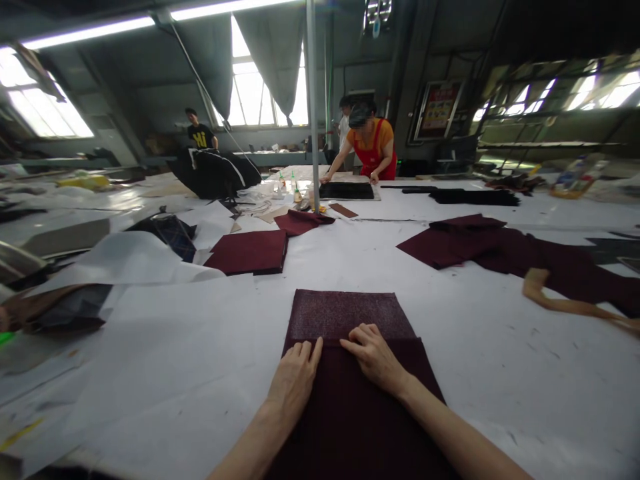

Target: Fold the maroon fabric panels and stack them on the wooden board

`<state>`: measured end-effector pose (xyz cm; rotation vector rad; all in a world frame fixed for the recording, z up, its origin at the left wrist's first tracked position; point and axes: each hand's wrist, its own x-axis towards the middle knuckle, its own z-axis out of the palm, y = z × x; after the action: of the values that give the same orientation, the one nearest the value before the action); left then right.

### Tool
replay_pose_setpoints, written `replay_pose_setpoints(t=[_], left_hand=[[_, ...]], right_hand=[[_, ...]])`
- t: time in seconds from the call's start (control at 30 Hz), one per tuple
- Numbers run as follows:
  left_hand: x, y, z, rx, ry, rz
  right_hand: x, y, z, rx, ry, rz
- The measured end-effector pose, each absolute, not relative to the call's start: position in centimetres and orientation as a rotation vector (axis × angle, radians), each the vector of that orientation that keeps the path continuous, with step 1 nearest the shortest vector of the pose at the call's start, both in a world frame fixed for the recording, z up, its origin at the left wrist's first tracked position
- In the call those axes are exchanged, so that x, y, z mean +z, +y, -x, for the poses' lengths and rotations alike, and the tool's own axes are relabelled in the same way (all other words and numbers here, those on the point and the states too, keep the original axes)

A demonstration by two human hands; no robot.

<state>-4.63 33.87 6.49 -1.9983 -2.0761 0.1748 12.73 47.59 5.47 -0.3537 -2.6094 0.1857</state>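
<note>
A dark maroon fabric piece [350,407] lies flat on the white table [500,360] right in front of me. Its far part [345,313] looks lighter and speckled, like a fused lining. My left hand [295,380] rests palm down on the cloth, fingers together and pointing away. My right hand [373,357] lies beside it on the same cloth, fingertips at the line where the lighter part begins. Neither hand grips anything.
More maroon pieces lie at the left middle [250,252] and at the right [500,250], with a tan strip [565,303] beside them. White paper sheets [125,263] pile at the left. A metal pole [313,100] stands ahead. A person in red [370,150] works at the far end.
</note>
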Motion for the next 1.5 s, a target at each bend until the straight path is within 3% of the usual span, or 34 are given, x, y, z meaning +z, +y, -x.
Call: replay_pose_setpoints(t=[1.5], left_hand=[[7.0, 39.9, -6.1, 0.204, -1.962, 2.152]], right_hand=[[5.1, 51.9, -22.9, 0.075, -2.631, 0.454]])
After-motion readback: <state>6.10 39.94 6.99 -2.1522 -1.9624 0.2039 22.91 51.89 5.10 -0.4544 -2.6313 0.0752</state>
